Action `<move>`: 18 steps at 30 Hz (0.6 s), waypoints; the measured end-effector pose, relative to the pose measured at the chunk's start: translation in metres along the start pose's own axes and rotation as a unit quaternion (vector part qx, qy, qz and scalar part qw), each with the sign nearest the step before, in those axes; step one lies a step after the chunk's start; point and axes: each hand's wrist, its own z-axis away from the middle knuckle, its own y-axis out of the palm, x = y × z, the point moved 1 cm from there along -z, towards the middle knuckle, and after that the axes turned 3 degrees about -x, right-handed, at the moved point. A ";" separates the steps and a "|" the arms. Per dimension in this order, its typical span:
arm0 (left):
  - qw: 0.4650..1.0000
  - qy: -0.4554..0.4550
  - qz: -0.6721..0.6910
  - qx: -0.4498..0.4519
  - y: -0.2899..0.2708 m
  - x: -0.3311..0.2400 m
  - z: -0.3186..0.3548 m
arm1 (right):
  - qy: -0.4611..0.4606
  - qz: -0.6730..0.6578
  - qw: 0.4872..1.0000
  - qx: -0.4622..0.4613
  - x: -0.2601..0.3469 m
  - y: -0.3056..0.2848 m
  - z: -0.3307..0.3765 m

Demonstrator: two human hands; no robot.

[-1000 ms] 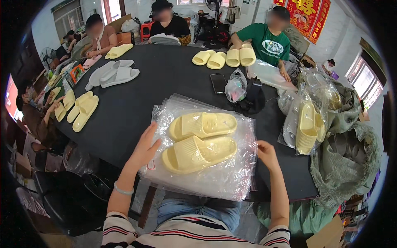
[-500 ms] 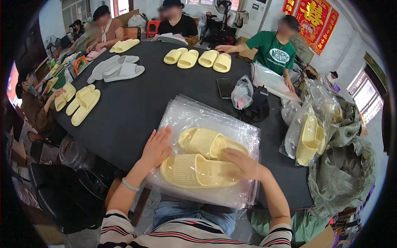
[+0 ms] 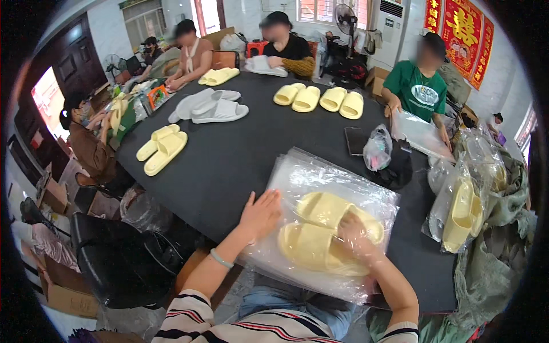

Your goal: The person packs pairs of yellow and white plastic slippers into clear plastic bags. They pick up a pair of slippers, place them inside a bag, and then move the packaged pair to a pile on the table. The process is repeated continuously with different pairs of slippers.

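A pair of pale yellow slippers point(image 3: 311, 240) lies side by side at the near part of the table, toes pointing left, with the shine of clear plastic over them. Under the pair is a stack of clear plastic bags point(image 3: 297, 166). My left hand point(image 3: 260, 216) rests flat on the left side of the stack, fingers stretched out. Over the heel half of the slippers is my right hand point(image 3: 354, 235), bent downward and smeared by motion. Its fingertips are hidden, and I cannot tell whether it is inside or on top of the plastic.
Several yellow pairs point(image 3: 166, 150) and grey slippers point(image 3: 220, 111) sit across the black table point(image 3: 229, 166). A phone point(image 3: 355, 141) and a small plastic bag point(image 3: 377, 150) lie beyond my stack. Bagged slippers point(image 3: 459, 217) are at the right edge. Co-workers sit around; a black chair point(image 3: 117, 263) stands left.
The view has swung left. My right hand has gone from lying flat on the slippers to bending down. At left, a co-worker's yellow pair has left the table edge. The green-shirted co-worker's hand has drawn back to the plastic bags.
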 end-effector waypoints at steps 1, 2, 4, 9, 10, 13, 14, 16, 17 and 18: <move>0.999 -0.004 0.038 -0.035 0.004 0.006 0.002 | 0.039 -0.009 0.999 0.025 -0.007 -0.011 0.014; 0.999 -0.005 0.035 -0.036 0.005 0.005 0.003 | 0.085 -0.013 0.995 0.058 -0.014 -0.026 0.034; 0.999 -0.008 0.034 -0.036 0.002 0.005 0.005 | 0.178 -0.019 0.976 0.121 -0.031 -0.056 0.079; 0.997 -0.007 0.065 -0.051 -0.004 -0.003 0.007 | 0.393 -0.163 0.901 -0.087 -0.050 -0.111 0.208; 0.996 0.003 0.062 -0.060 -0.005 -0.005 0.004 | 0.447 -0.236 0.850 -0.146 -0.054 -0.114 0.227; 0.995 0.006 0.070 -0.069 -0.006 -0.004 0.008 | 0.482 -0.324 0.767 -0.274 -0.036 -0.164 0.206; 0.995 0.011 0.067 -0.071 -0.008 -0.003 0.008 | 0.454 -0.298 0.787 -0.292 -0.035 -0.175 0.200; 0.993 0.023 0.071 -0.092 -0.011 -0.006 0.007 | 0.426 -0.393 0.744 -0.334 -0.013 -0.187 0.163; 0.992 0.030 0.071 -0.104 -0.013 -0.006 0.006 | 0.406 -0.439 0.719 -0.355 -0.002 -0.189 0.137; 0.989 0.035 0.071 -0.123 -0.012 -0.004 0.006 | 0.405 -0.370 0.783 -0.291 0.007 -0.190 0.105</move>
